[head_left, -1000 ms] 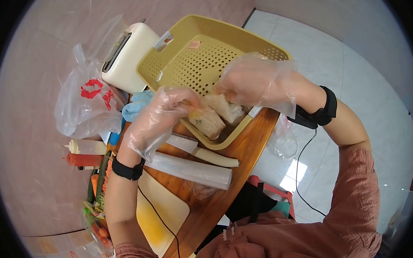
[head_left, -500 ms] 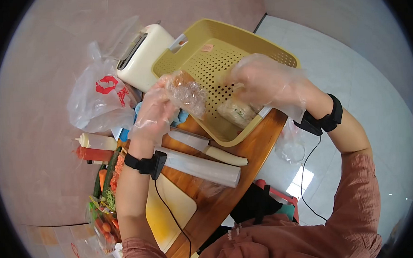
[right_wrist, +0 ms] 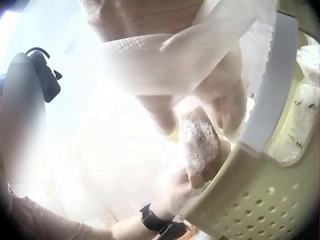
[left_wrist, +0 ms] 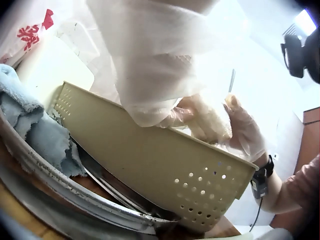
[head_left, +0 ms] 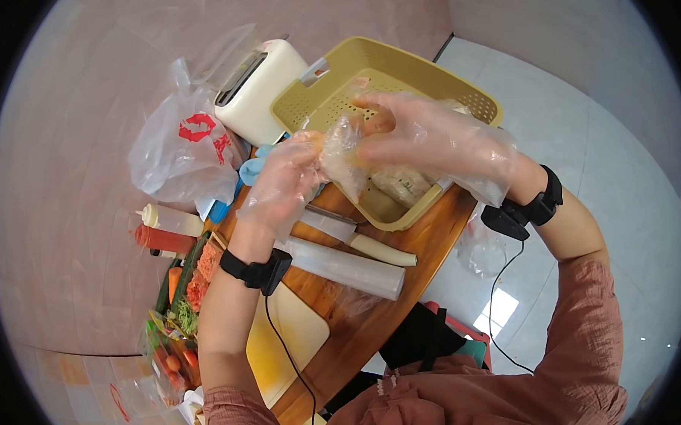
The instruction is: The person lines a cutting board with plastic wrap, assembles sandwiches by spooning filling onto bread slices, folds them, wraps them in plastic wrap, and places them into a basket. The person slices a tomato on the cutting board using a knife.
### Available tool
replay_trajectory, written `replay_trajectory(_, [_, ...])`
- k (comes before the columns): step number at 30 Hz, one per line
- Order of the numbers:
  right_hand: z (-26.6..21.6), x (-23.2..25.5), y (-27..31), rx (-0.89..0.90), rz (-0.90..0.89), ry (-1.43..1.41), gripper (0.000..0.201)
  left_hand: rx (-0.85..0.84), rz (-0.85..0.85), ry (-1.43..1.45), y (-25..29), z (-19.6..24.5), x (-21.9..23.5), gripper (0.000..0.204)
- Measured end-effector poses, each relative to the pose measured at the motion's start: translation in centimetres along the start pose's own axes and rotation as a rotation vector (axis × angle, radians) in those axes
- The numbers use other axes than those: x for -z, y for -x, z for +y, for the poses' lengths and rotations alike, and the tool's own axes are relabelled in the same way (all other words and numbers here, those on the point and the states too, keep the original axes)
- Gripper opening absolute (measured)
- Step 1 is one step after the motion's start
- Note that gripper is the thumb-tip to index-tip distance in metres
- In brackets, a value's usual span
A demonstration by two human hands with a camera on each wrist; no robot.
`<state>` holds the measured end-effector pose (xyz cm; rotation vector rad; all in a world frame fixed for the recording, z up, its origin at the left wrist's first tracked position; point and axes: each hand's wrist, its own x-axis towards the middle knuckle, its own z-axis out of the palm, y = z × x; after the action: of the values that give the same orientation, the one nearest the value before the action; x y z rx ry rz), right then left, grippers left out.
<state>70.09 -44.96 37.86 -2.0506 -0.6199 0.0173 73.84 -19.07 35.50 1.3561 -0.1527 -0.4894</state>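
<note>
Both hands wear clear plastic gloves. My left hand (head_left: 282, 188) grips one end of a sandwich wrapped in cling film (head_left: 344, 165), over the near left rim of the yellow-green basket (head_left: 390, 219). My right hand (head_left: 440, 141) is spread at the sandwich's other side, thumb and fingers apart. In the right wrist view, the wrapped sandwich (right_wrist: 201, 145) shows between that thumb and fingers, just beside the basket's wall (right_wrist: 260, 200). Another wrapped sandwich (head_left: 402, 185) lies inside the basket, below my right hand. The left glove hides most of the left fingers in the left wrist view.
Behind the basket stand a cream toaster (head_left: 263, 90) and a white plastic bag (head_left: 175, 159). A knife (head_left: 384, 250), a cling film roll (head_left: 343, 267) and a cutting board (head_left: 303, 320) lie on the wooden table. Sauce bottles (head_left: 167, 237) and vegetables (head_left: 173, 296) are at the left.
My left hand first raised its sandwich out of the basket, then turned it toward my right hand. The right hand has come off the other sandwich and spread its fingers.
</note>
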Motion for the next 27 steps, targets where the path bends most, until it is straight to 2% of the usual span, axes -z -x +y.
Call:
replay_trajectory(4, [0.0,-0.7,-0.3,-0.035,0.025,-0.027,0.065,0.008,-0.009,-0.055,0.1,-0.1,-0.1,0.018])
replay_trajectory(6, [0.2,-0.9,-0.2,-0.109,-0.037,-0.276,0.052,0.012,-0.024,-0.065,0.5,0.3,-0.7,0.02])
replay_trajectory(7, [0.6,-1.2,-0.3,-0.106,-0.039,-0.273,0.052,0.02,-0.038,-0.075,0.7,0.5,-1.0,0.022])
replay_trajectory(9, [1.6,-1.6,-0.4,-0.109,-0.024,-0.52,0.036,-0.005,-0.013,-0.026,0.8,0.4,-1.0,0.023])
replay_trajectory(13, [1.8,-1.4,-0.4,-0.129,-0.011,-0.584,0.034,-0.059,0.066,0.054,0.9,0.6,-1.0,0.032])
replay_trajectory(15, [1.3,-1.4,0.1,-0.114,-0.01,-0.776,0.035,-0.074,0.081,0.088,1.6,0.9,-1.7,0.035])
replay_trajectory(17, [0.8,-1.1,0.4,-0.119,-0.022,-0.797,0.037,-0.087,0.096,0.122,2.0,0.9,-1.6,0.037])
replay_trajectory(19, [0.8,-1.0,0.4,-0.126,-0.032,-0.819,0.039,-0.124,-0.009,0.066,1.9,0.7,-0.7,0.041])
replay_trajectory(22, [1.1,-0.9,0.3,-0.151,-0.026,-0.878,0.045,-0.144,-0.024,0.098,2.0,0.7,-0.7,0.041])
replay_trajectory(23, [1.2,-1.0,0.4,-0.123,-0.028,-0.899,0.046,-0.147,-0.021,0.1,2.2,0.6,-0.8,0.041])
replay_trajectory(25, [1.5,-1.1,0.4,-0.093,-0.033,-0.918,0.048,-0.279,-0.057,-0.014,2.8,0.6,-1.2,0.044])
replay_trajectory(27, [2.0,-1.3,0.3,-0.014,-0.025,-0.957,0.051,-0.252,-0.007,-0.033,3.4,1.4,-2.3,0.049])
